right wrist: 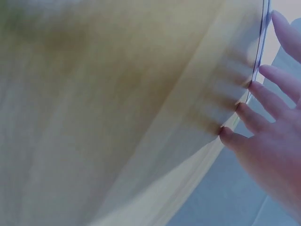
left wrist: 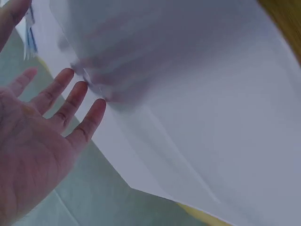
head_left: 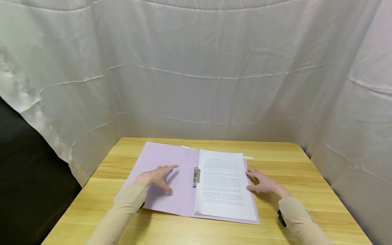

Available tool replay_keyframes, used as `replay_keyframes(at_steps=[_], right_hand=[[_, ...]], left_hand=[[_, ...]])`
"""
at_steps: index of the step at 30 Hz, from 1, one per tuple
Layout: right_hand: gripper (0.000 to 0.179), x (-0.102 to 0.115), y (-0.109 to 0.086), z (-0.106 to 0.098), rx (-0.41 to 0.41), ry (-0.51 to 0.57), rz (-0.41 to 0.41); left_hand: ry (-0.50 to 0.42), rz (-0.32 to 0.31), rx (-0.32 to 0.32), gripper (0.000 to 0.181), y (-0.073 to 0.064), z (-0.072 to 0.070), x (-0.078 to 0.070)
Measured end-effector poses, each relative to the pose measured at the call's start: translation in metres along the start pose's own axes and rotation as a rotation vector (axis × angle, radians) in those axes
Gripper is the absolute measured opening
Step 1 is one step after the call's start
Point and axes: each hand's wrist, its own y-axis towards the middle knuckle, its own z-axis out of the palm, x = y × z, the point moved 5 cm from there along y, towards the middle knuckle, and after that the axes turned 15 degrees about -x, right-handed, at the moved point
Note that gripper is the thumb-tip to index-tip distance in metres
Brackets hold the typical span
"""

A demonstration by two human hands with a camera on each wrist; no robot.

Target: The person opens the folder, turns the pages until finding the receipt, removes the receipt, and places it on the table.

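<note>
A lilac folder (head_left: pixel 171 200) lies spread on the table, its metal clip (head_left: pixel 196 177) near the spine. Printed white sheets (head_left: pixel 223 180) lie on its right half, their left edge beside the clip. My left hand (head_left: pixel 156 178) is over the bare left cover with fingers spread, holding nothing; in the left wrist view its fingertips (left wrist: pixel 96 106) are at or just above the lilac surface. At the folder's right edge is my right hand (head_left: pixel 260 182), thumb and fingers apart. The right wrist view shows its fingertips (right wrist: pixel 228 134) by the table and the folder's edge, gripping nothing.
The wooden table (head_left: pixel 294 163) has rounded far corners. Pale curtains (head_left: pixel 196 95) hang behind it and along both sides. A pale green strip (head_left: pixel 248 158) sticks out by the folder's upper right corner, and a white piece (head_left: pixel 187 147) shows at its top edge.
</note>
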Motion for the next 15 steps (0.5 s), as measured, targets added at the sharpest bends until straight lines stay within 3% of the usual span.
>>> replay_keyframes(at_steps=[11, 15], right_hand=[[0.075, 0.004, 0.007, 0.001, -0.017, -0.029, 0.042], [0.075, 0.006, 0.008, 0.001, -0.017, -0.012, 0.047]], left_hand=[[0.028, 0.064, -0.030, 0.122, 0.020, 0.023, -0.006], [0.018, 0.048, -0.028, 0.124, 0.023, 0.027, -0.007]])
